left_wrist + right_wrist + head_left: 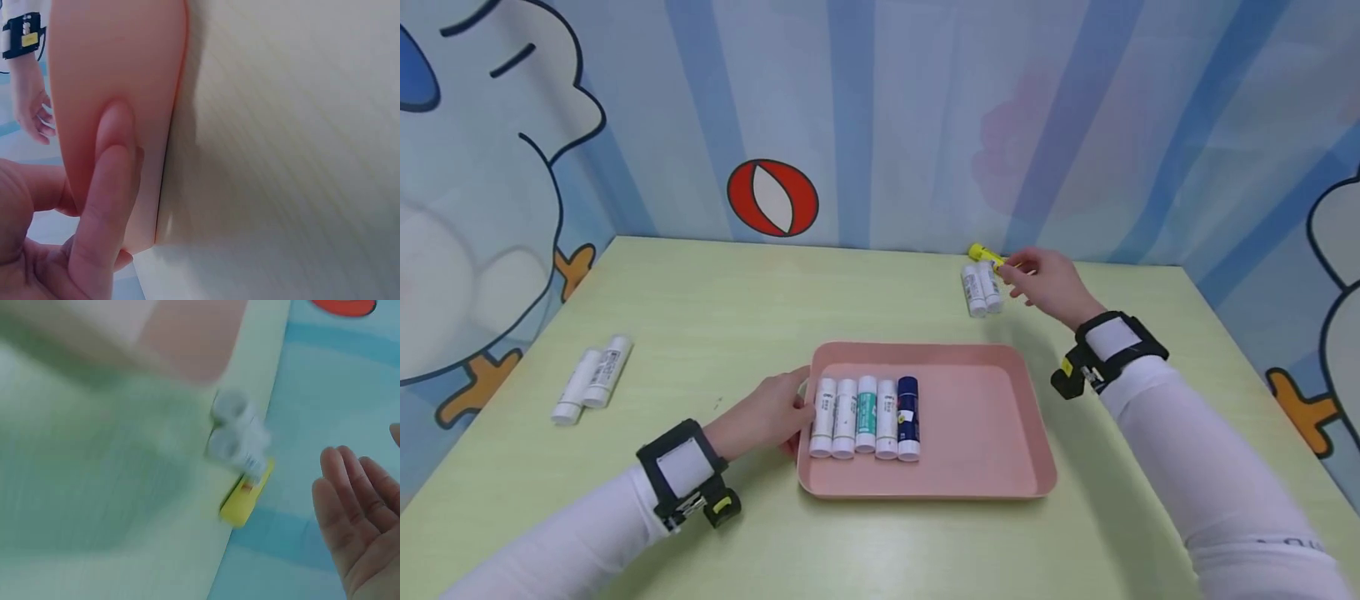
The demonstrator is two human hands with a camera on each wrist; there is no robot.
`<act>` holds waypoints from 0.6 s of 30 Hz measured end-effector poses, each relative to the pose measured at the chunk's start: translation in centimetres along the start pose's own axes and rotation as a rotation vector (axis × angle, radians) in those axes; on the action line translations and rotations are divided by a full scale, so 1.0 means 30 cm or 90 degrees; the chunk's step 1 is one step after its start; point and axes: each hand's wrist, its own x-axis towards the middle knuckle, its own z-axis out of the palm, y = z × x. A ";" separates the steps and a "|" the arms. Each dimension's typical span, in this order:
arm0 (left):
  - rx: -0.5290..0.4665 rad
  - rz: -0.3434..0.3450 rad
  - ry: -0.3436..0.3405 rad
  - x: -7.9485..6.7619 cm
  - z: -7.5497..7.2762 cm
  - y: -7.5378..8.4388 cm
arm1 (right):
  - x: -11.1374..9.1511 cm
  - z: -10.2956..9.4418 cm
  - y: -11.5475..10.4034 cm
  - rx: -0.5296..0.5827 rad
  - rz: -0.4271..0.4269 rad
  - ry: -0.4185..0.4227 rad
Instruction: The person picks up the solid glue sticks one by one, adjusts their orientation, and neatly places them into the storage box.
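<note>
My left hand (767,414) grips the left wall of a pink tray (973,417); in the left wrist view its fingers (103,194) press the outside of that wall. Inside the tray, at its left, several glue sticks stand side by side in a row: white ones (823,417), one with a teal label (866,412) and a dark blue one (908,417). At the table's back edge my right hand (1047,283) is beside a yellow stick (981,252) and two white glue sticks (973,292). The right wrist view shows its fingers (353,494) extended, apart from the yellow stick (240,503).
Two more white glue sticks (607,372) lie together on the left side of the pale table (715,300). A printed blue backdrop (910,125) rises behind the table's back edge.
</note>
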 end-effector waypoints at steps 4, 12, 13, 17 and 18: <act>0.002 0.002 -0.002 -0.006 -0.005 0.000 | 0.024 -0.016 0.060 -0.107 0.007 0.030; 0.000 -0.002 0.003 -0.025 -0.022 -0.015 | 0.098 0.015 0.106 -0.216 0.003 0.051; -0.002 -0.001 0.002 -0.027 -0.023 -0.018 | 0.107 0.022 0.106 -0.224 0.004 0.045; -0.008 0.000 0.006 -0.037 -0.029 -0.026 | 0.140 0.047 0.102 -0.254 0.001 0.005; -0.010 0.000 0.006 -0.038 -0.031 -0.028 | 0.145 0.051 0.101 -0.261 0.001 -0.003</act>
